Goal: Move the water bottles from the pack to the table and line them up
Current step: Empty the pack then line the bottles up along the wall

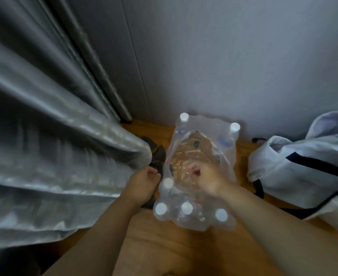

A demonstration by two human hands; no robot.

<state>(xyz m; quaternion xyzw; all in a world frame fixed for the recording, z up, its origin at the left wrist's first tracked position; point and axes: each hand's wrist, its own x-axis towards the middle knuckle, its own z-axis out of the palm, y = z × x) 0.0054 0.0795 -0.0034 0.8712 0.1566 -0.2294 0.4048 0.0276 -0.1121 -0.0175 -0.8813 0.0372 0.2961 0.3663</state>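
Note:
A pack of water bottles [199,222] in clear plastic wrap stands on the wooden floor [154,246]. Several white-capped bottles show through it: two at the far end [184,117] [235,127] and several at the near end [161,208] [187,207] [221,214]. The wrap is torn open in the middle. My right hand [203,176] is inside that opening, fingers curled and pinching the plastic wrap. My left hand [144,184] is curled into a loose fist just left of the pack, with nothing visible in it. No table is in view.
A grey curtain [54,136] hangs down on the left to the floor. A white bag with dark straps [303,172] lies to the right of the pack. Dark footwear [157,153] sits between curtain and pack. A pale wall [224,56] is behind.

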